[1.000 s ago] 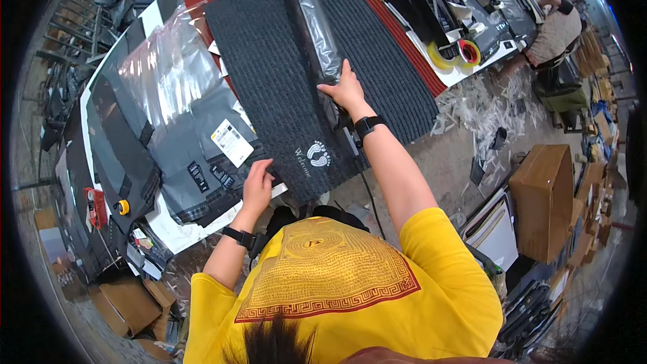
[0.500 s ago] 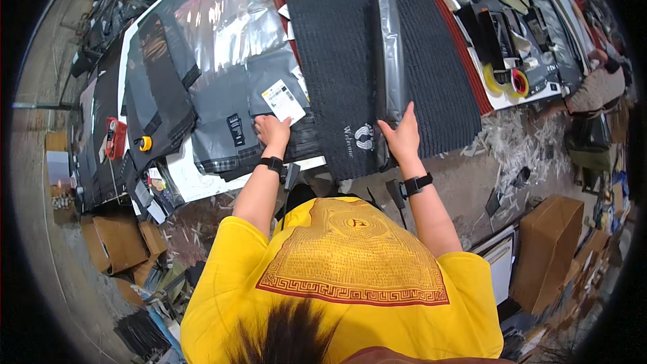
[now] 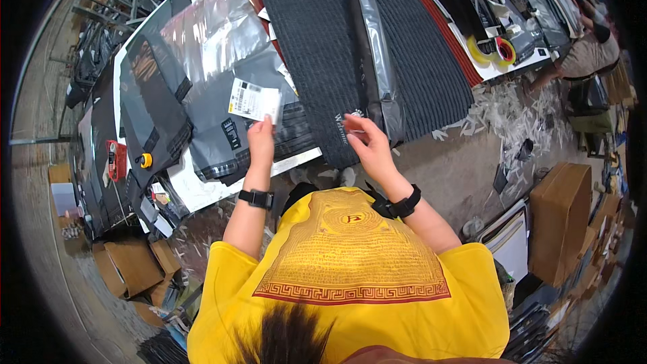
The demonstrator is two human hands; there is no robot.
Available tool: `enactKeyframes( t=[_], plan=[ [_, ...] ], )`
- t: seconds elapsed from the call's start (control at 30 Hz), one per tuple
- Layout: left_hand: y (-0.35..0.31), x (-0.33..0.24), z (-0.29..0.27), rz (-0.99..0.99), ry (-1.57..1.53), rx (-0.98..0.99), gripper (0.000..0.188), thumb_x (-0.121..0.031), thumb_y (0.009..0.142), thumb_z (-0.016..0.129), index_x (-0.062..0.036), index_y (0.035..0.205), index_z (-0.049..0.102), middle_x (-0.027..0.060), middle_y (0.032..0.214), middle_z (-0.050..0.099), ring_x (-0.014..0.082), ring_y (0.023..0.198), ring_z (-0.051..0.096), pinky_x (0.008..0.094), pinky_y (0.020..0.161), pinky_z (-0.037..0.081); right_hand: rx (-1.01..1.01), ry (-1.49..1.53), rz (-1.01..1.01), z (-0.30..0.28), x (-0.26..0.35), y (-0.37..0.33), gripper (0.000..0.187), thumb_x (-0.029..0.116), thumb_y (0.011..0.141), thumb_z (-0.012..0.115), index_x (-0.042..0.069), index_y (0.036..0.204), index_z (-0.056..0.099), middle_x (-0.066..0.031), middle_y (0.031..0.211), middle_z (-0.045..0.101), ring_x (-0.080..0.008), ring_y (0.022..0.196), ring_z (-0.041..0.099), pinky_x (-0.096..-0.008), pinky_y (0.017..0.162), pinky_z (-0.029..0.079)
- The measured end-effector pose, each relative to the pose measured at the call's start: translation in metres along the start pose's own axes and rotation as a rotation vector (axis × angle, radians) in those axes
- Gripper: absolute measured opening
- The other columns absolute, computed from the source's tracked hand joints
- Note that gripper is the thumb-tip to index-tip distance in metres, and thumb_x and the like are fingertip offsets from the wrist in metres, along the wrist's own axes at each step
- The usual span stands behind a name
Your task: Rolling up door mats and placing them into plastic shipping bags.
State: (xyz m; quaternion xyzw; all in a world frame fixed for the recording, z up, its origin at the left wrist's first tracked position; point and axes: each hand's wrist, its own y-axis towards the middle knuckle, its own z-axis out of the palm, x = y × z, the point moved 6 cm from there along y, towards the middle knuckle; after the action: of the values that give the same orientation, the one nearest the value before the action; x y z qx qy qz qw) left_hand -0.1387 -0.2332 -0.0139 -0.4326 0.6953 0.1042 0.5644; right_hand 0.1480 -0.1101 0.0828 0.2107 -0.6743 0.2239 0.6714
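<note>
Upper centre of frame: long dark-grey plastic-wrapped parcel (image 3: 382, 54), long axis steep, slanting down-right. I read the right hand (image 3: 372, 151) nearer, fingers apart, just below-left of its lower end; left hand (image 3: 261, 147), farther left, pinches white rectangular label (image 3: 257, 100).

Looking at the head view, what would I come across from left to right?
Red object, small yellow item, left hand holding a white label, right hand, red-cored tape roll, large cardboard box.
</note>
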Motion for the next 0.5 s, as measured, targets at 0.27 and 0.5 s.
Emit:
enactKeyframes(
  t=[0.27,0.5],
  plan=[
    [-0.117,-0.125,0.098,0.102,-0.707,0.519,0.039,-0.028,0.108,0.048,0.0017,0.129,0.061,0.0125,0.125,0.067,0.0188,0.113,0.063,0.0345,0.097,0.049,0.079,0.577,0.304,0.026,0.007,-0.007,0.018,0.009,0.096,0.066,-0.001,0.111,0.064,-0.0109,0.103,0.073,-0.0163,0.092,0.071,-0.0299,0.083,0.057],
    [-0.122,-0.117,0.115,0.042,-0.749,0.532,0.04,-0.023,0.106,0.053,0.0051,0.134,0.054,0.0126,0.129,0.063,0.0205,0.119,0.059,0.0351,0.104,0.044,-0.029,0.557,0.317,0.01,0.008,-0.016,0.012,0.006,0.096,0.064,-0.002,0.104,0.066,-0.0126,0.094,0.074,-0.0185,0.083,0.072,-0.0315,0.079,0.059]
  ],
)
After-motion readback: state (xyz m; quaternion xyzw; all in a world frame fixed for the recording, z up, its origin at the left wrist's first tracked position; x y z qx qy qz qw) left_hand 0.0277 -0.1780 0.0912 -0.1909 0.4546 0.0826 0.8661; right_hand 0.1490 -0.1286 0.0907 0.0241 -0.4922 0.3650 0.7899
